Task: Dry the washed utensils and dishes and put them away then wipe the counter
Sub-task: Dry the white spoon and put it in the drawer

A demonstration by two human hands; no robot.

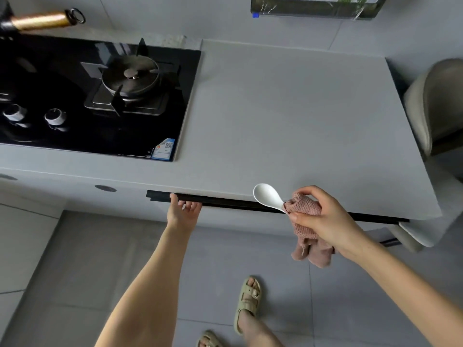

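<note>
Spoon dried, storage next: right hand (325,219) pinches white spoon (268,196) in pink cloth (304,211); left hand (184,211) hooks curled fingers on drawer handle (225,201); counter (288,121) unwiped

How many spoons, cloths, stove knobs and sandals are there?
white spoon: 1
pink cloth: 1
stove knobs: 2
sandals: 2
Total: 6
</note>
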